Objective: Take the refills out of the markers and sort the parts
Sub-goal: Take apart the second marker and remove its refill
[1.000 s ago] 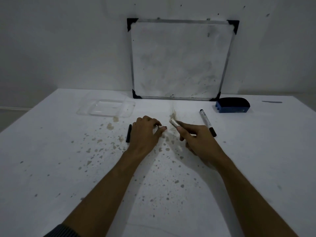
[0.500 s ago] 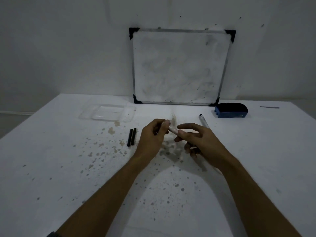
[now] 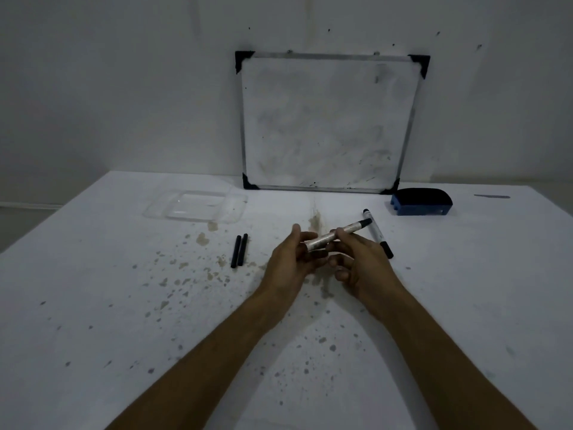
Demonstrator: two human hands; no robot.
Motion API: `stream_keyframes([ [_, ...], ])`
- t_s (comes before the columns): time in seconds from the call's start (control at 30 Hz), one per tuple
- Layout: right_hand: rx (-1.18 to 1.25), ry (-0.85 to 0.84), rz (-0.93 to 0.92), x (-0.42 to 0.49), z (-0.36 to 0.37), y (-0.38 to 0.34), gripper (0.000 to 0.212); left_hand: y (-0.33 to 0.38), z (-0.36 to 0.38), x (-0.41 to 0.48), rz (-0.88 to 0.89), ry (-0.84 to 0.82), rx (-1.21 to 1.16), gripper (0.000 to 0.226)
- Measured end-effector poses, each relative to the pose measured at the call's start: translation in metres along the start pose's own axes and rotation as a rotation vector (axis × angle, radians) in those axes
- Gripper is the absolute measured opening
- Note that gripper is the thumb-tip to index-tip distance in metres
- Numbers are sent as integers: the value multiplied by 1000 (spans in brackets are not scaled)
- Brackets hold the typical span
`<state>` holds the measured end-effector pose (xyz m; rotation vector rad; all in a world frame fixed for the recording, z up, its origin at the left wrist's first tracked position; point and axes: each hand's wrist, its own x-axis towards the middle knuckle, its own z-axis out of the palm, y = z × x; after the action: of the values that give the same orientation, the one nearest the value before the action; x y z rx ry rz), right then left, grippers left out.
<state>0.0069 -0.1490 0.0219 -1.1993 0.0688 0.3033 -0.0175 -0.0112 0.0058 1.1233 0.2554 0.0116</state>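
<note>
Dim lighting all round, and a white desk [image 3: 93,305] speckled with brownish stains is seen pushed against a plain wall, with a smudged whiteboard [image 3: 325,119] leaned up at the back. A marker [image 3: 338,235] is held just above the desk at centre, tilted so its dark tip points up and to the right. It's gripped mid-barrel by the right hand [image 3: 359,262], fingers [image 3: 342,235] closed around it, while the open back end is met by the left hand [image 3: 288,259], whose fingers [image 3: 305,238] are curled at that end (whether a refill is actually pinched there can't be told, the end is hidden behind them).

Two black refills [image 3: 239,250] are laid side by side to the left of the hands, well apart from them. A second marker [image 3: 379,235] is lying flat just behind the right hand, cap on. A clear tray [image 3: 198,207] is sat empty at the far left, and a blue eraser [image 3: 420,201] at the far right.

Things that could go wrong, judging from this: the refill could be yanked crooked and ink smeared on the fingers or desk, or the barrel could be let slip and knocked into the marker lying behind. The loose refills could also be rolled off their spot if bumped, since nothing is holding them.
</note>
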Motion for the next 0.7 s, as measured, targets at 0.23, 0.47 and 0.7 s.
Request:
stream_keyframes([
  [0.23, -518, 16, -332, -4, 2, 3, 27, 21, -21, 3, -319, -188, -412, 60],
  [0.47, -679, -59, -715, -17, 21, 13, 20, 21, -25, 7, -383, -220, -395, 60],
  [0.7, -960, -151, -671, -10, 23, 32, 23, 25, -30, 8, -392, -209, -364, 58],
])
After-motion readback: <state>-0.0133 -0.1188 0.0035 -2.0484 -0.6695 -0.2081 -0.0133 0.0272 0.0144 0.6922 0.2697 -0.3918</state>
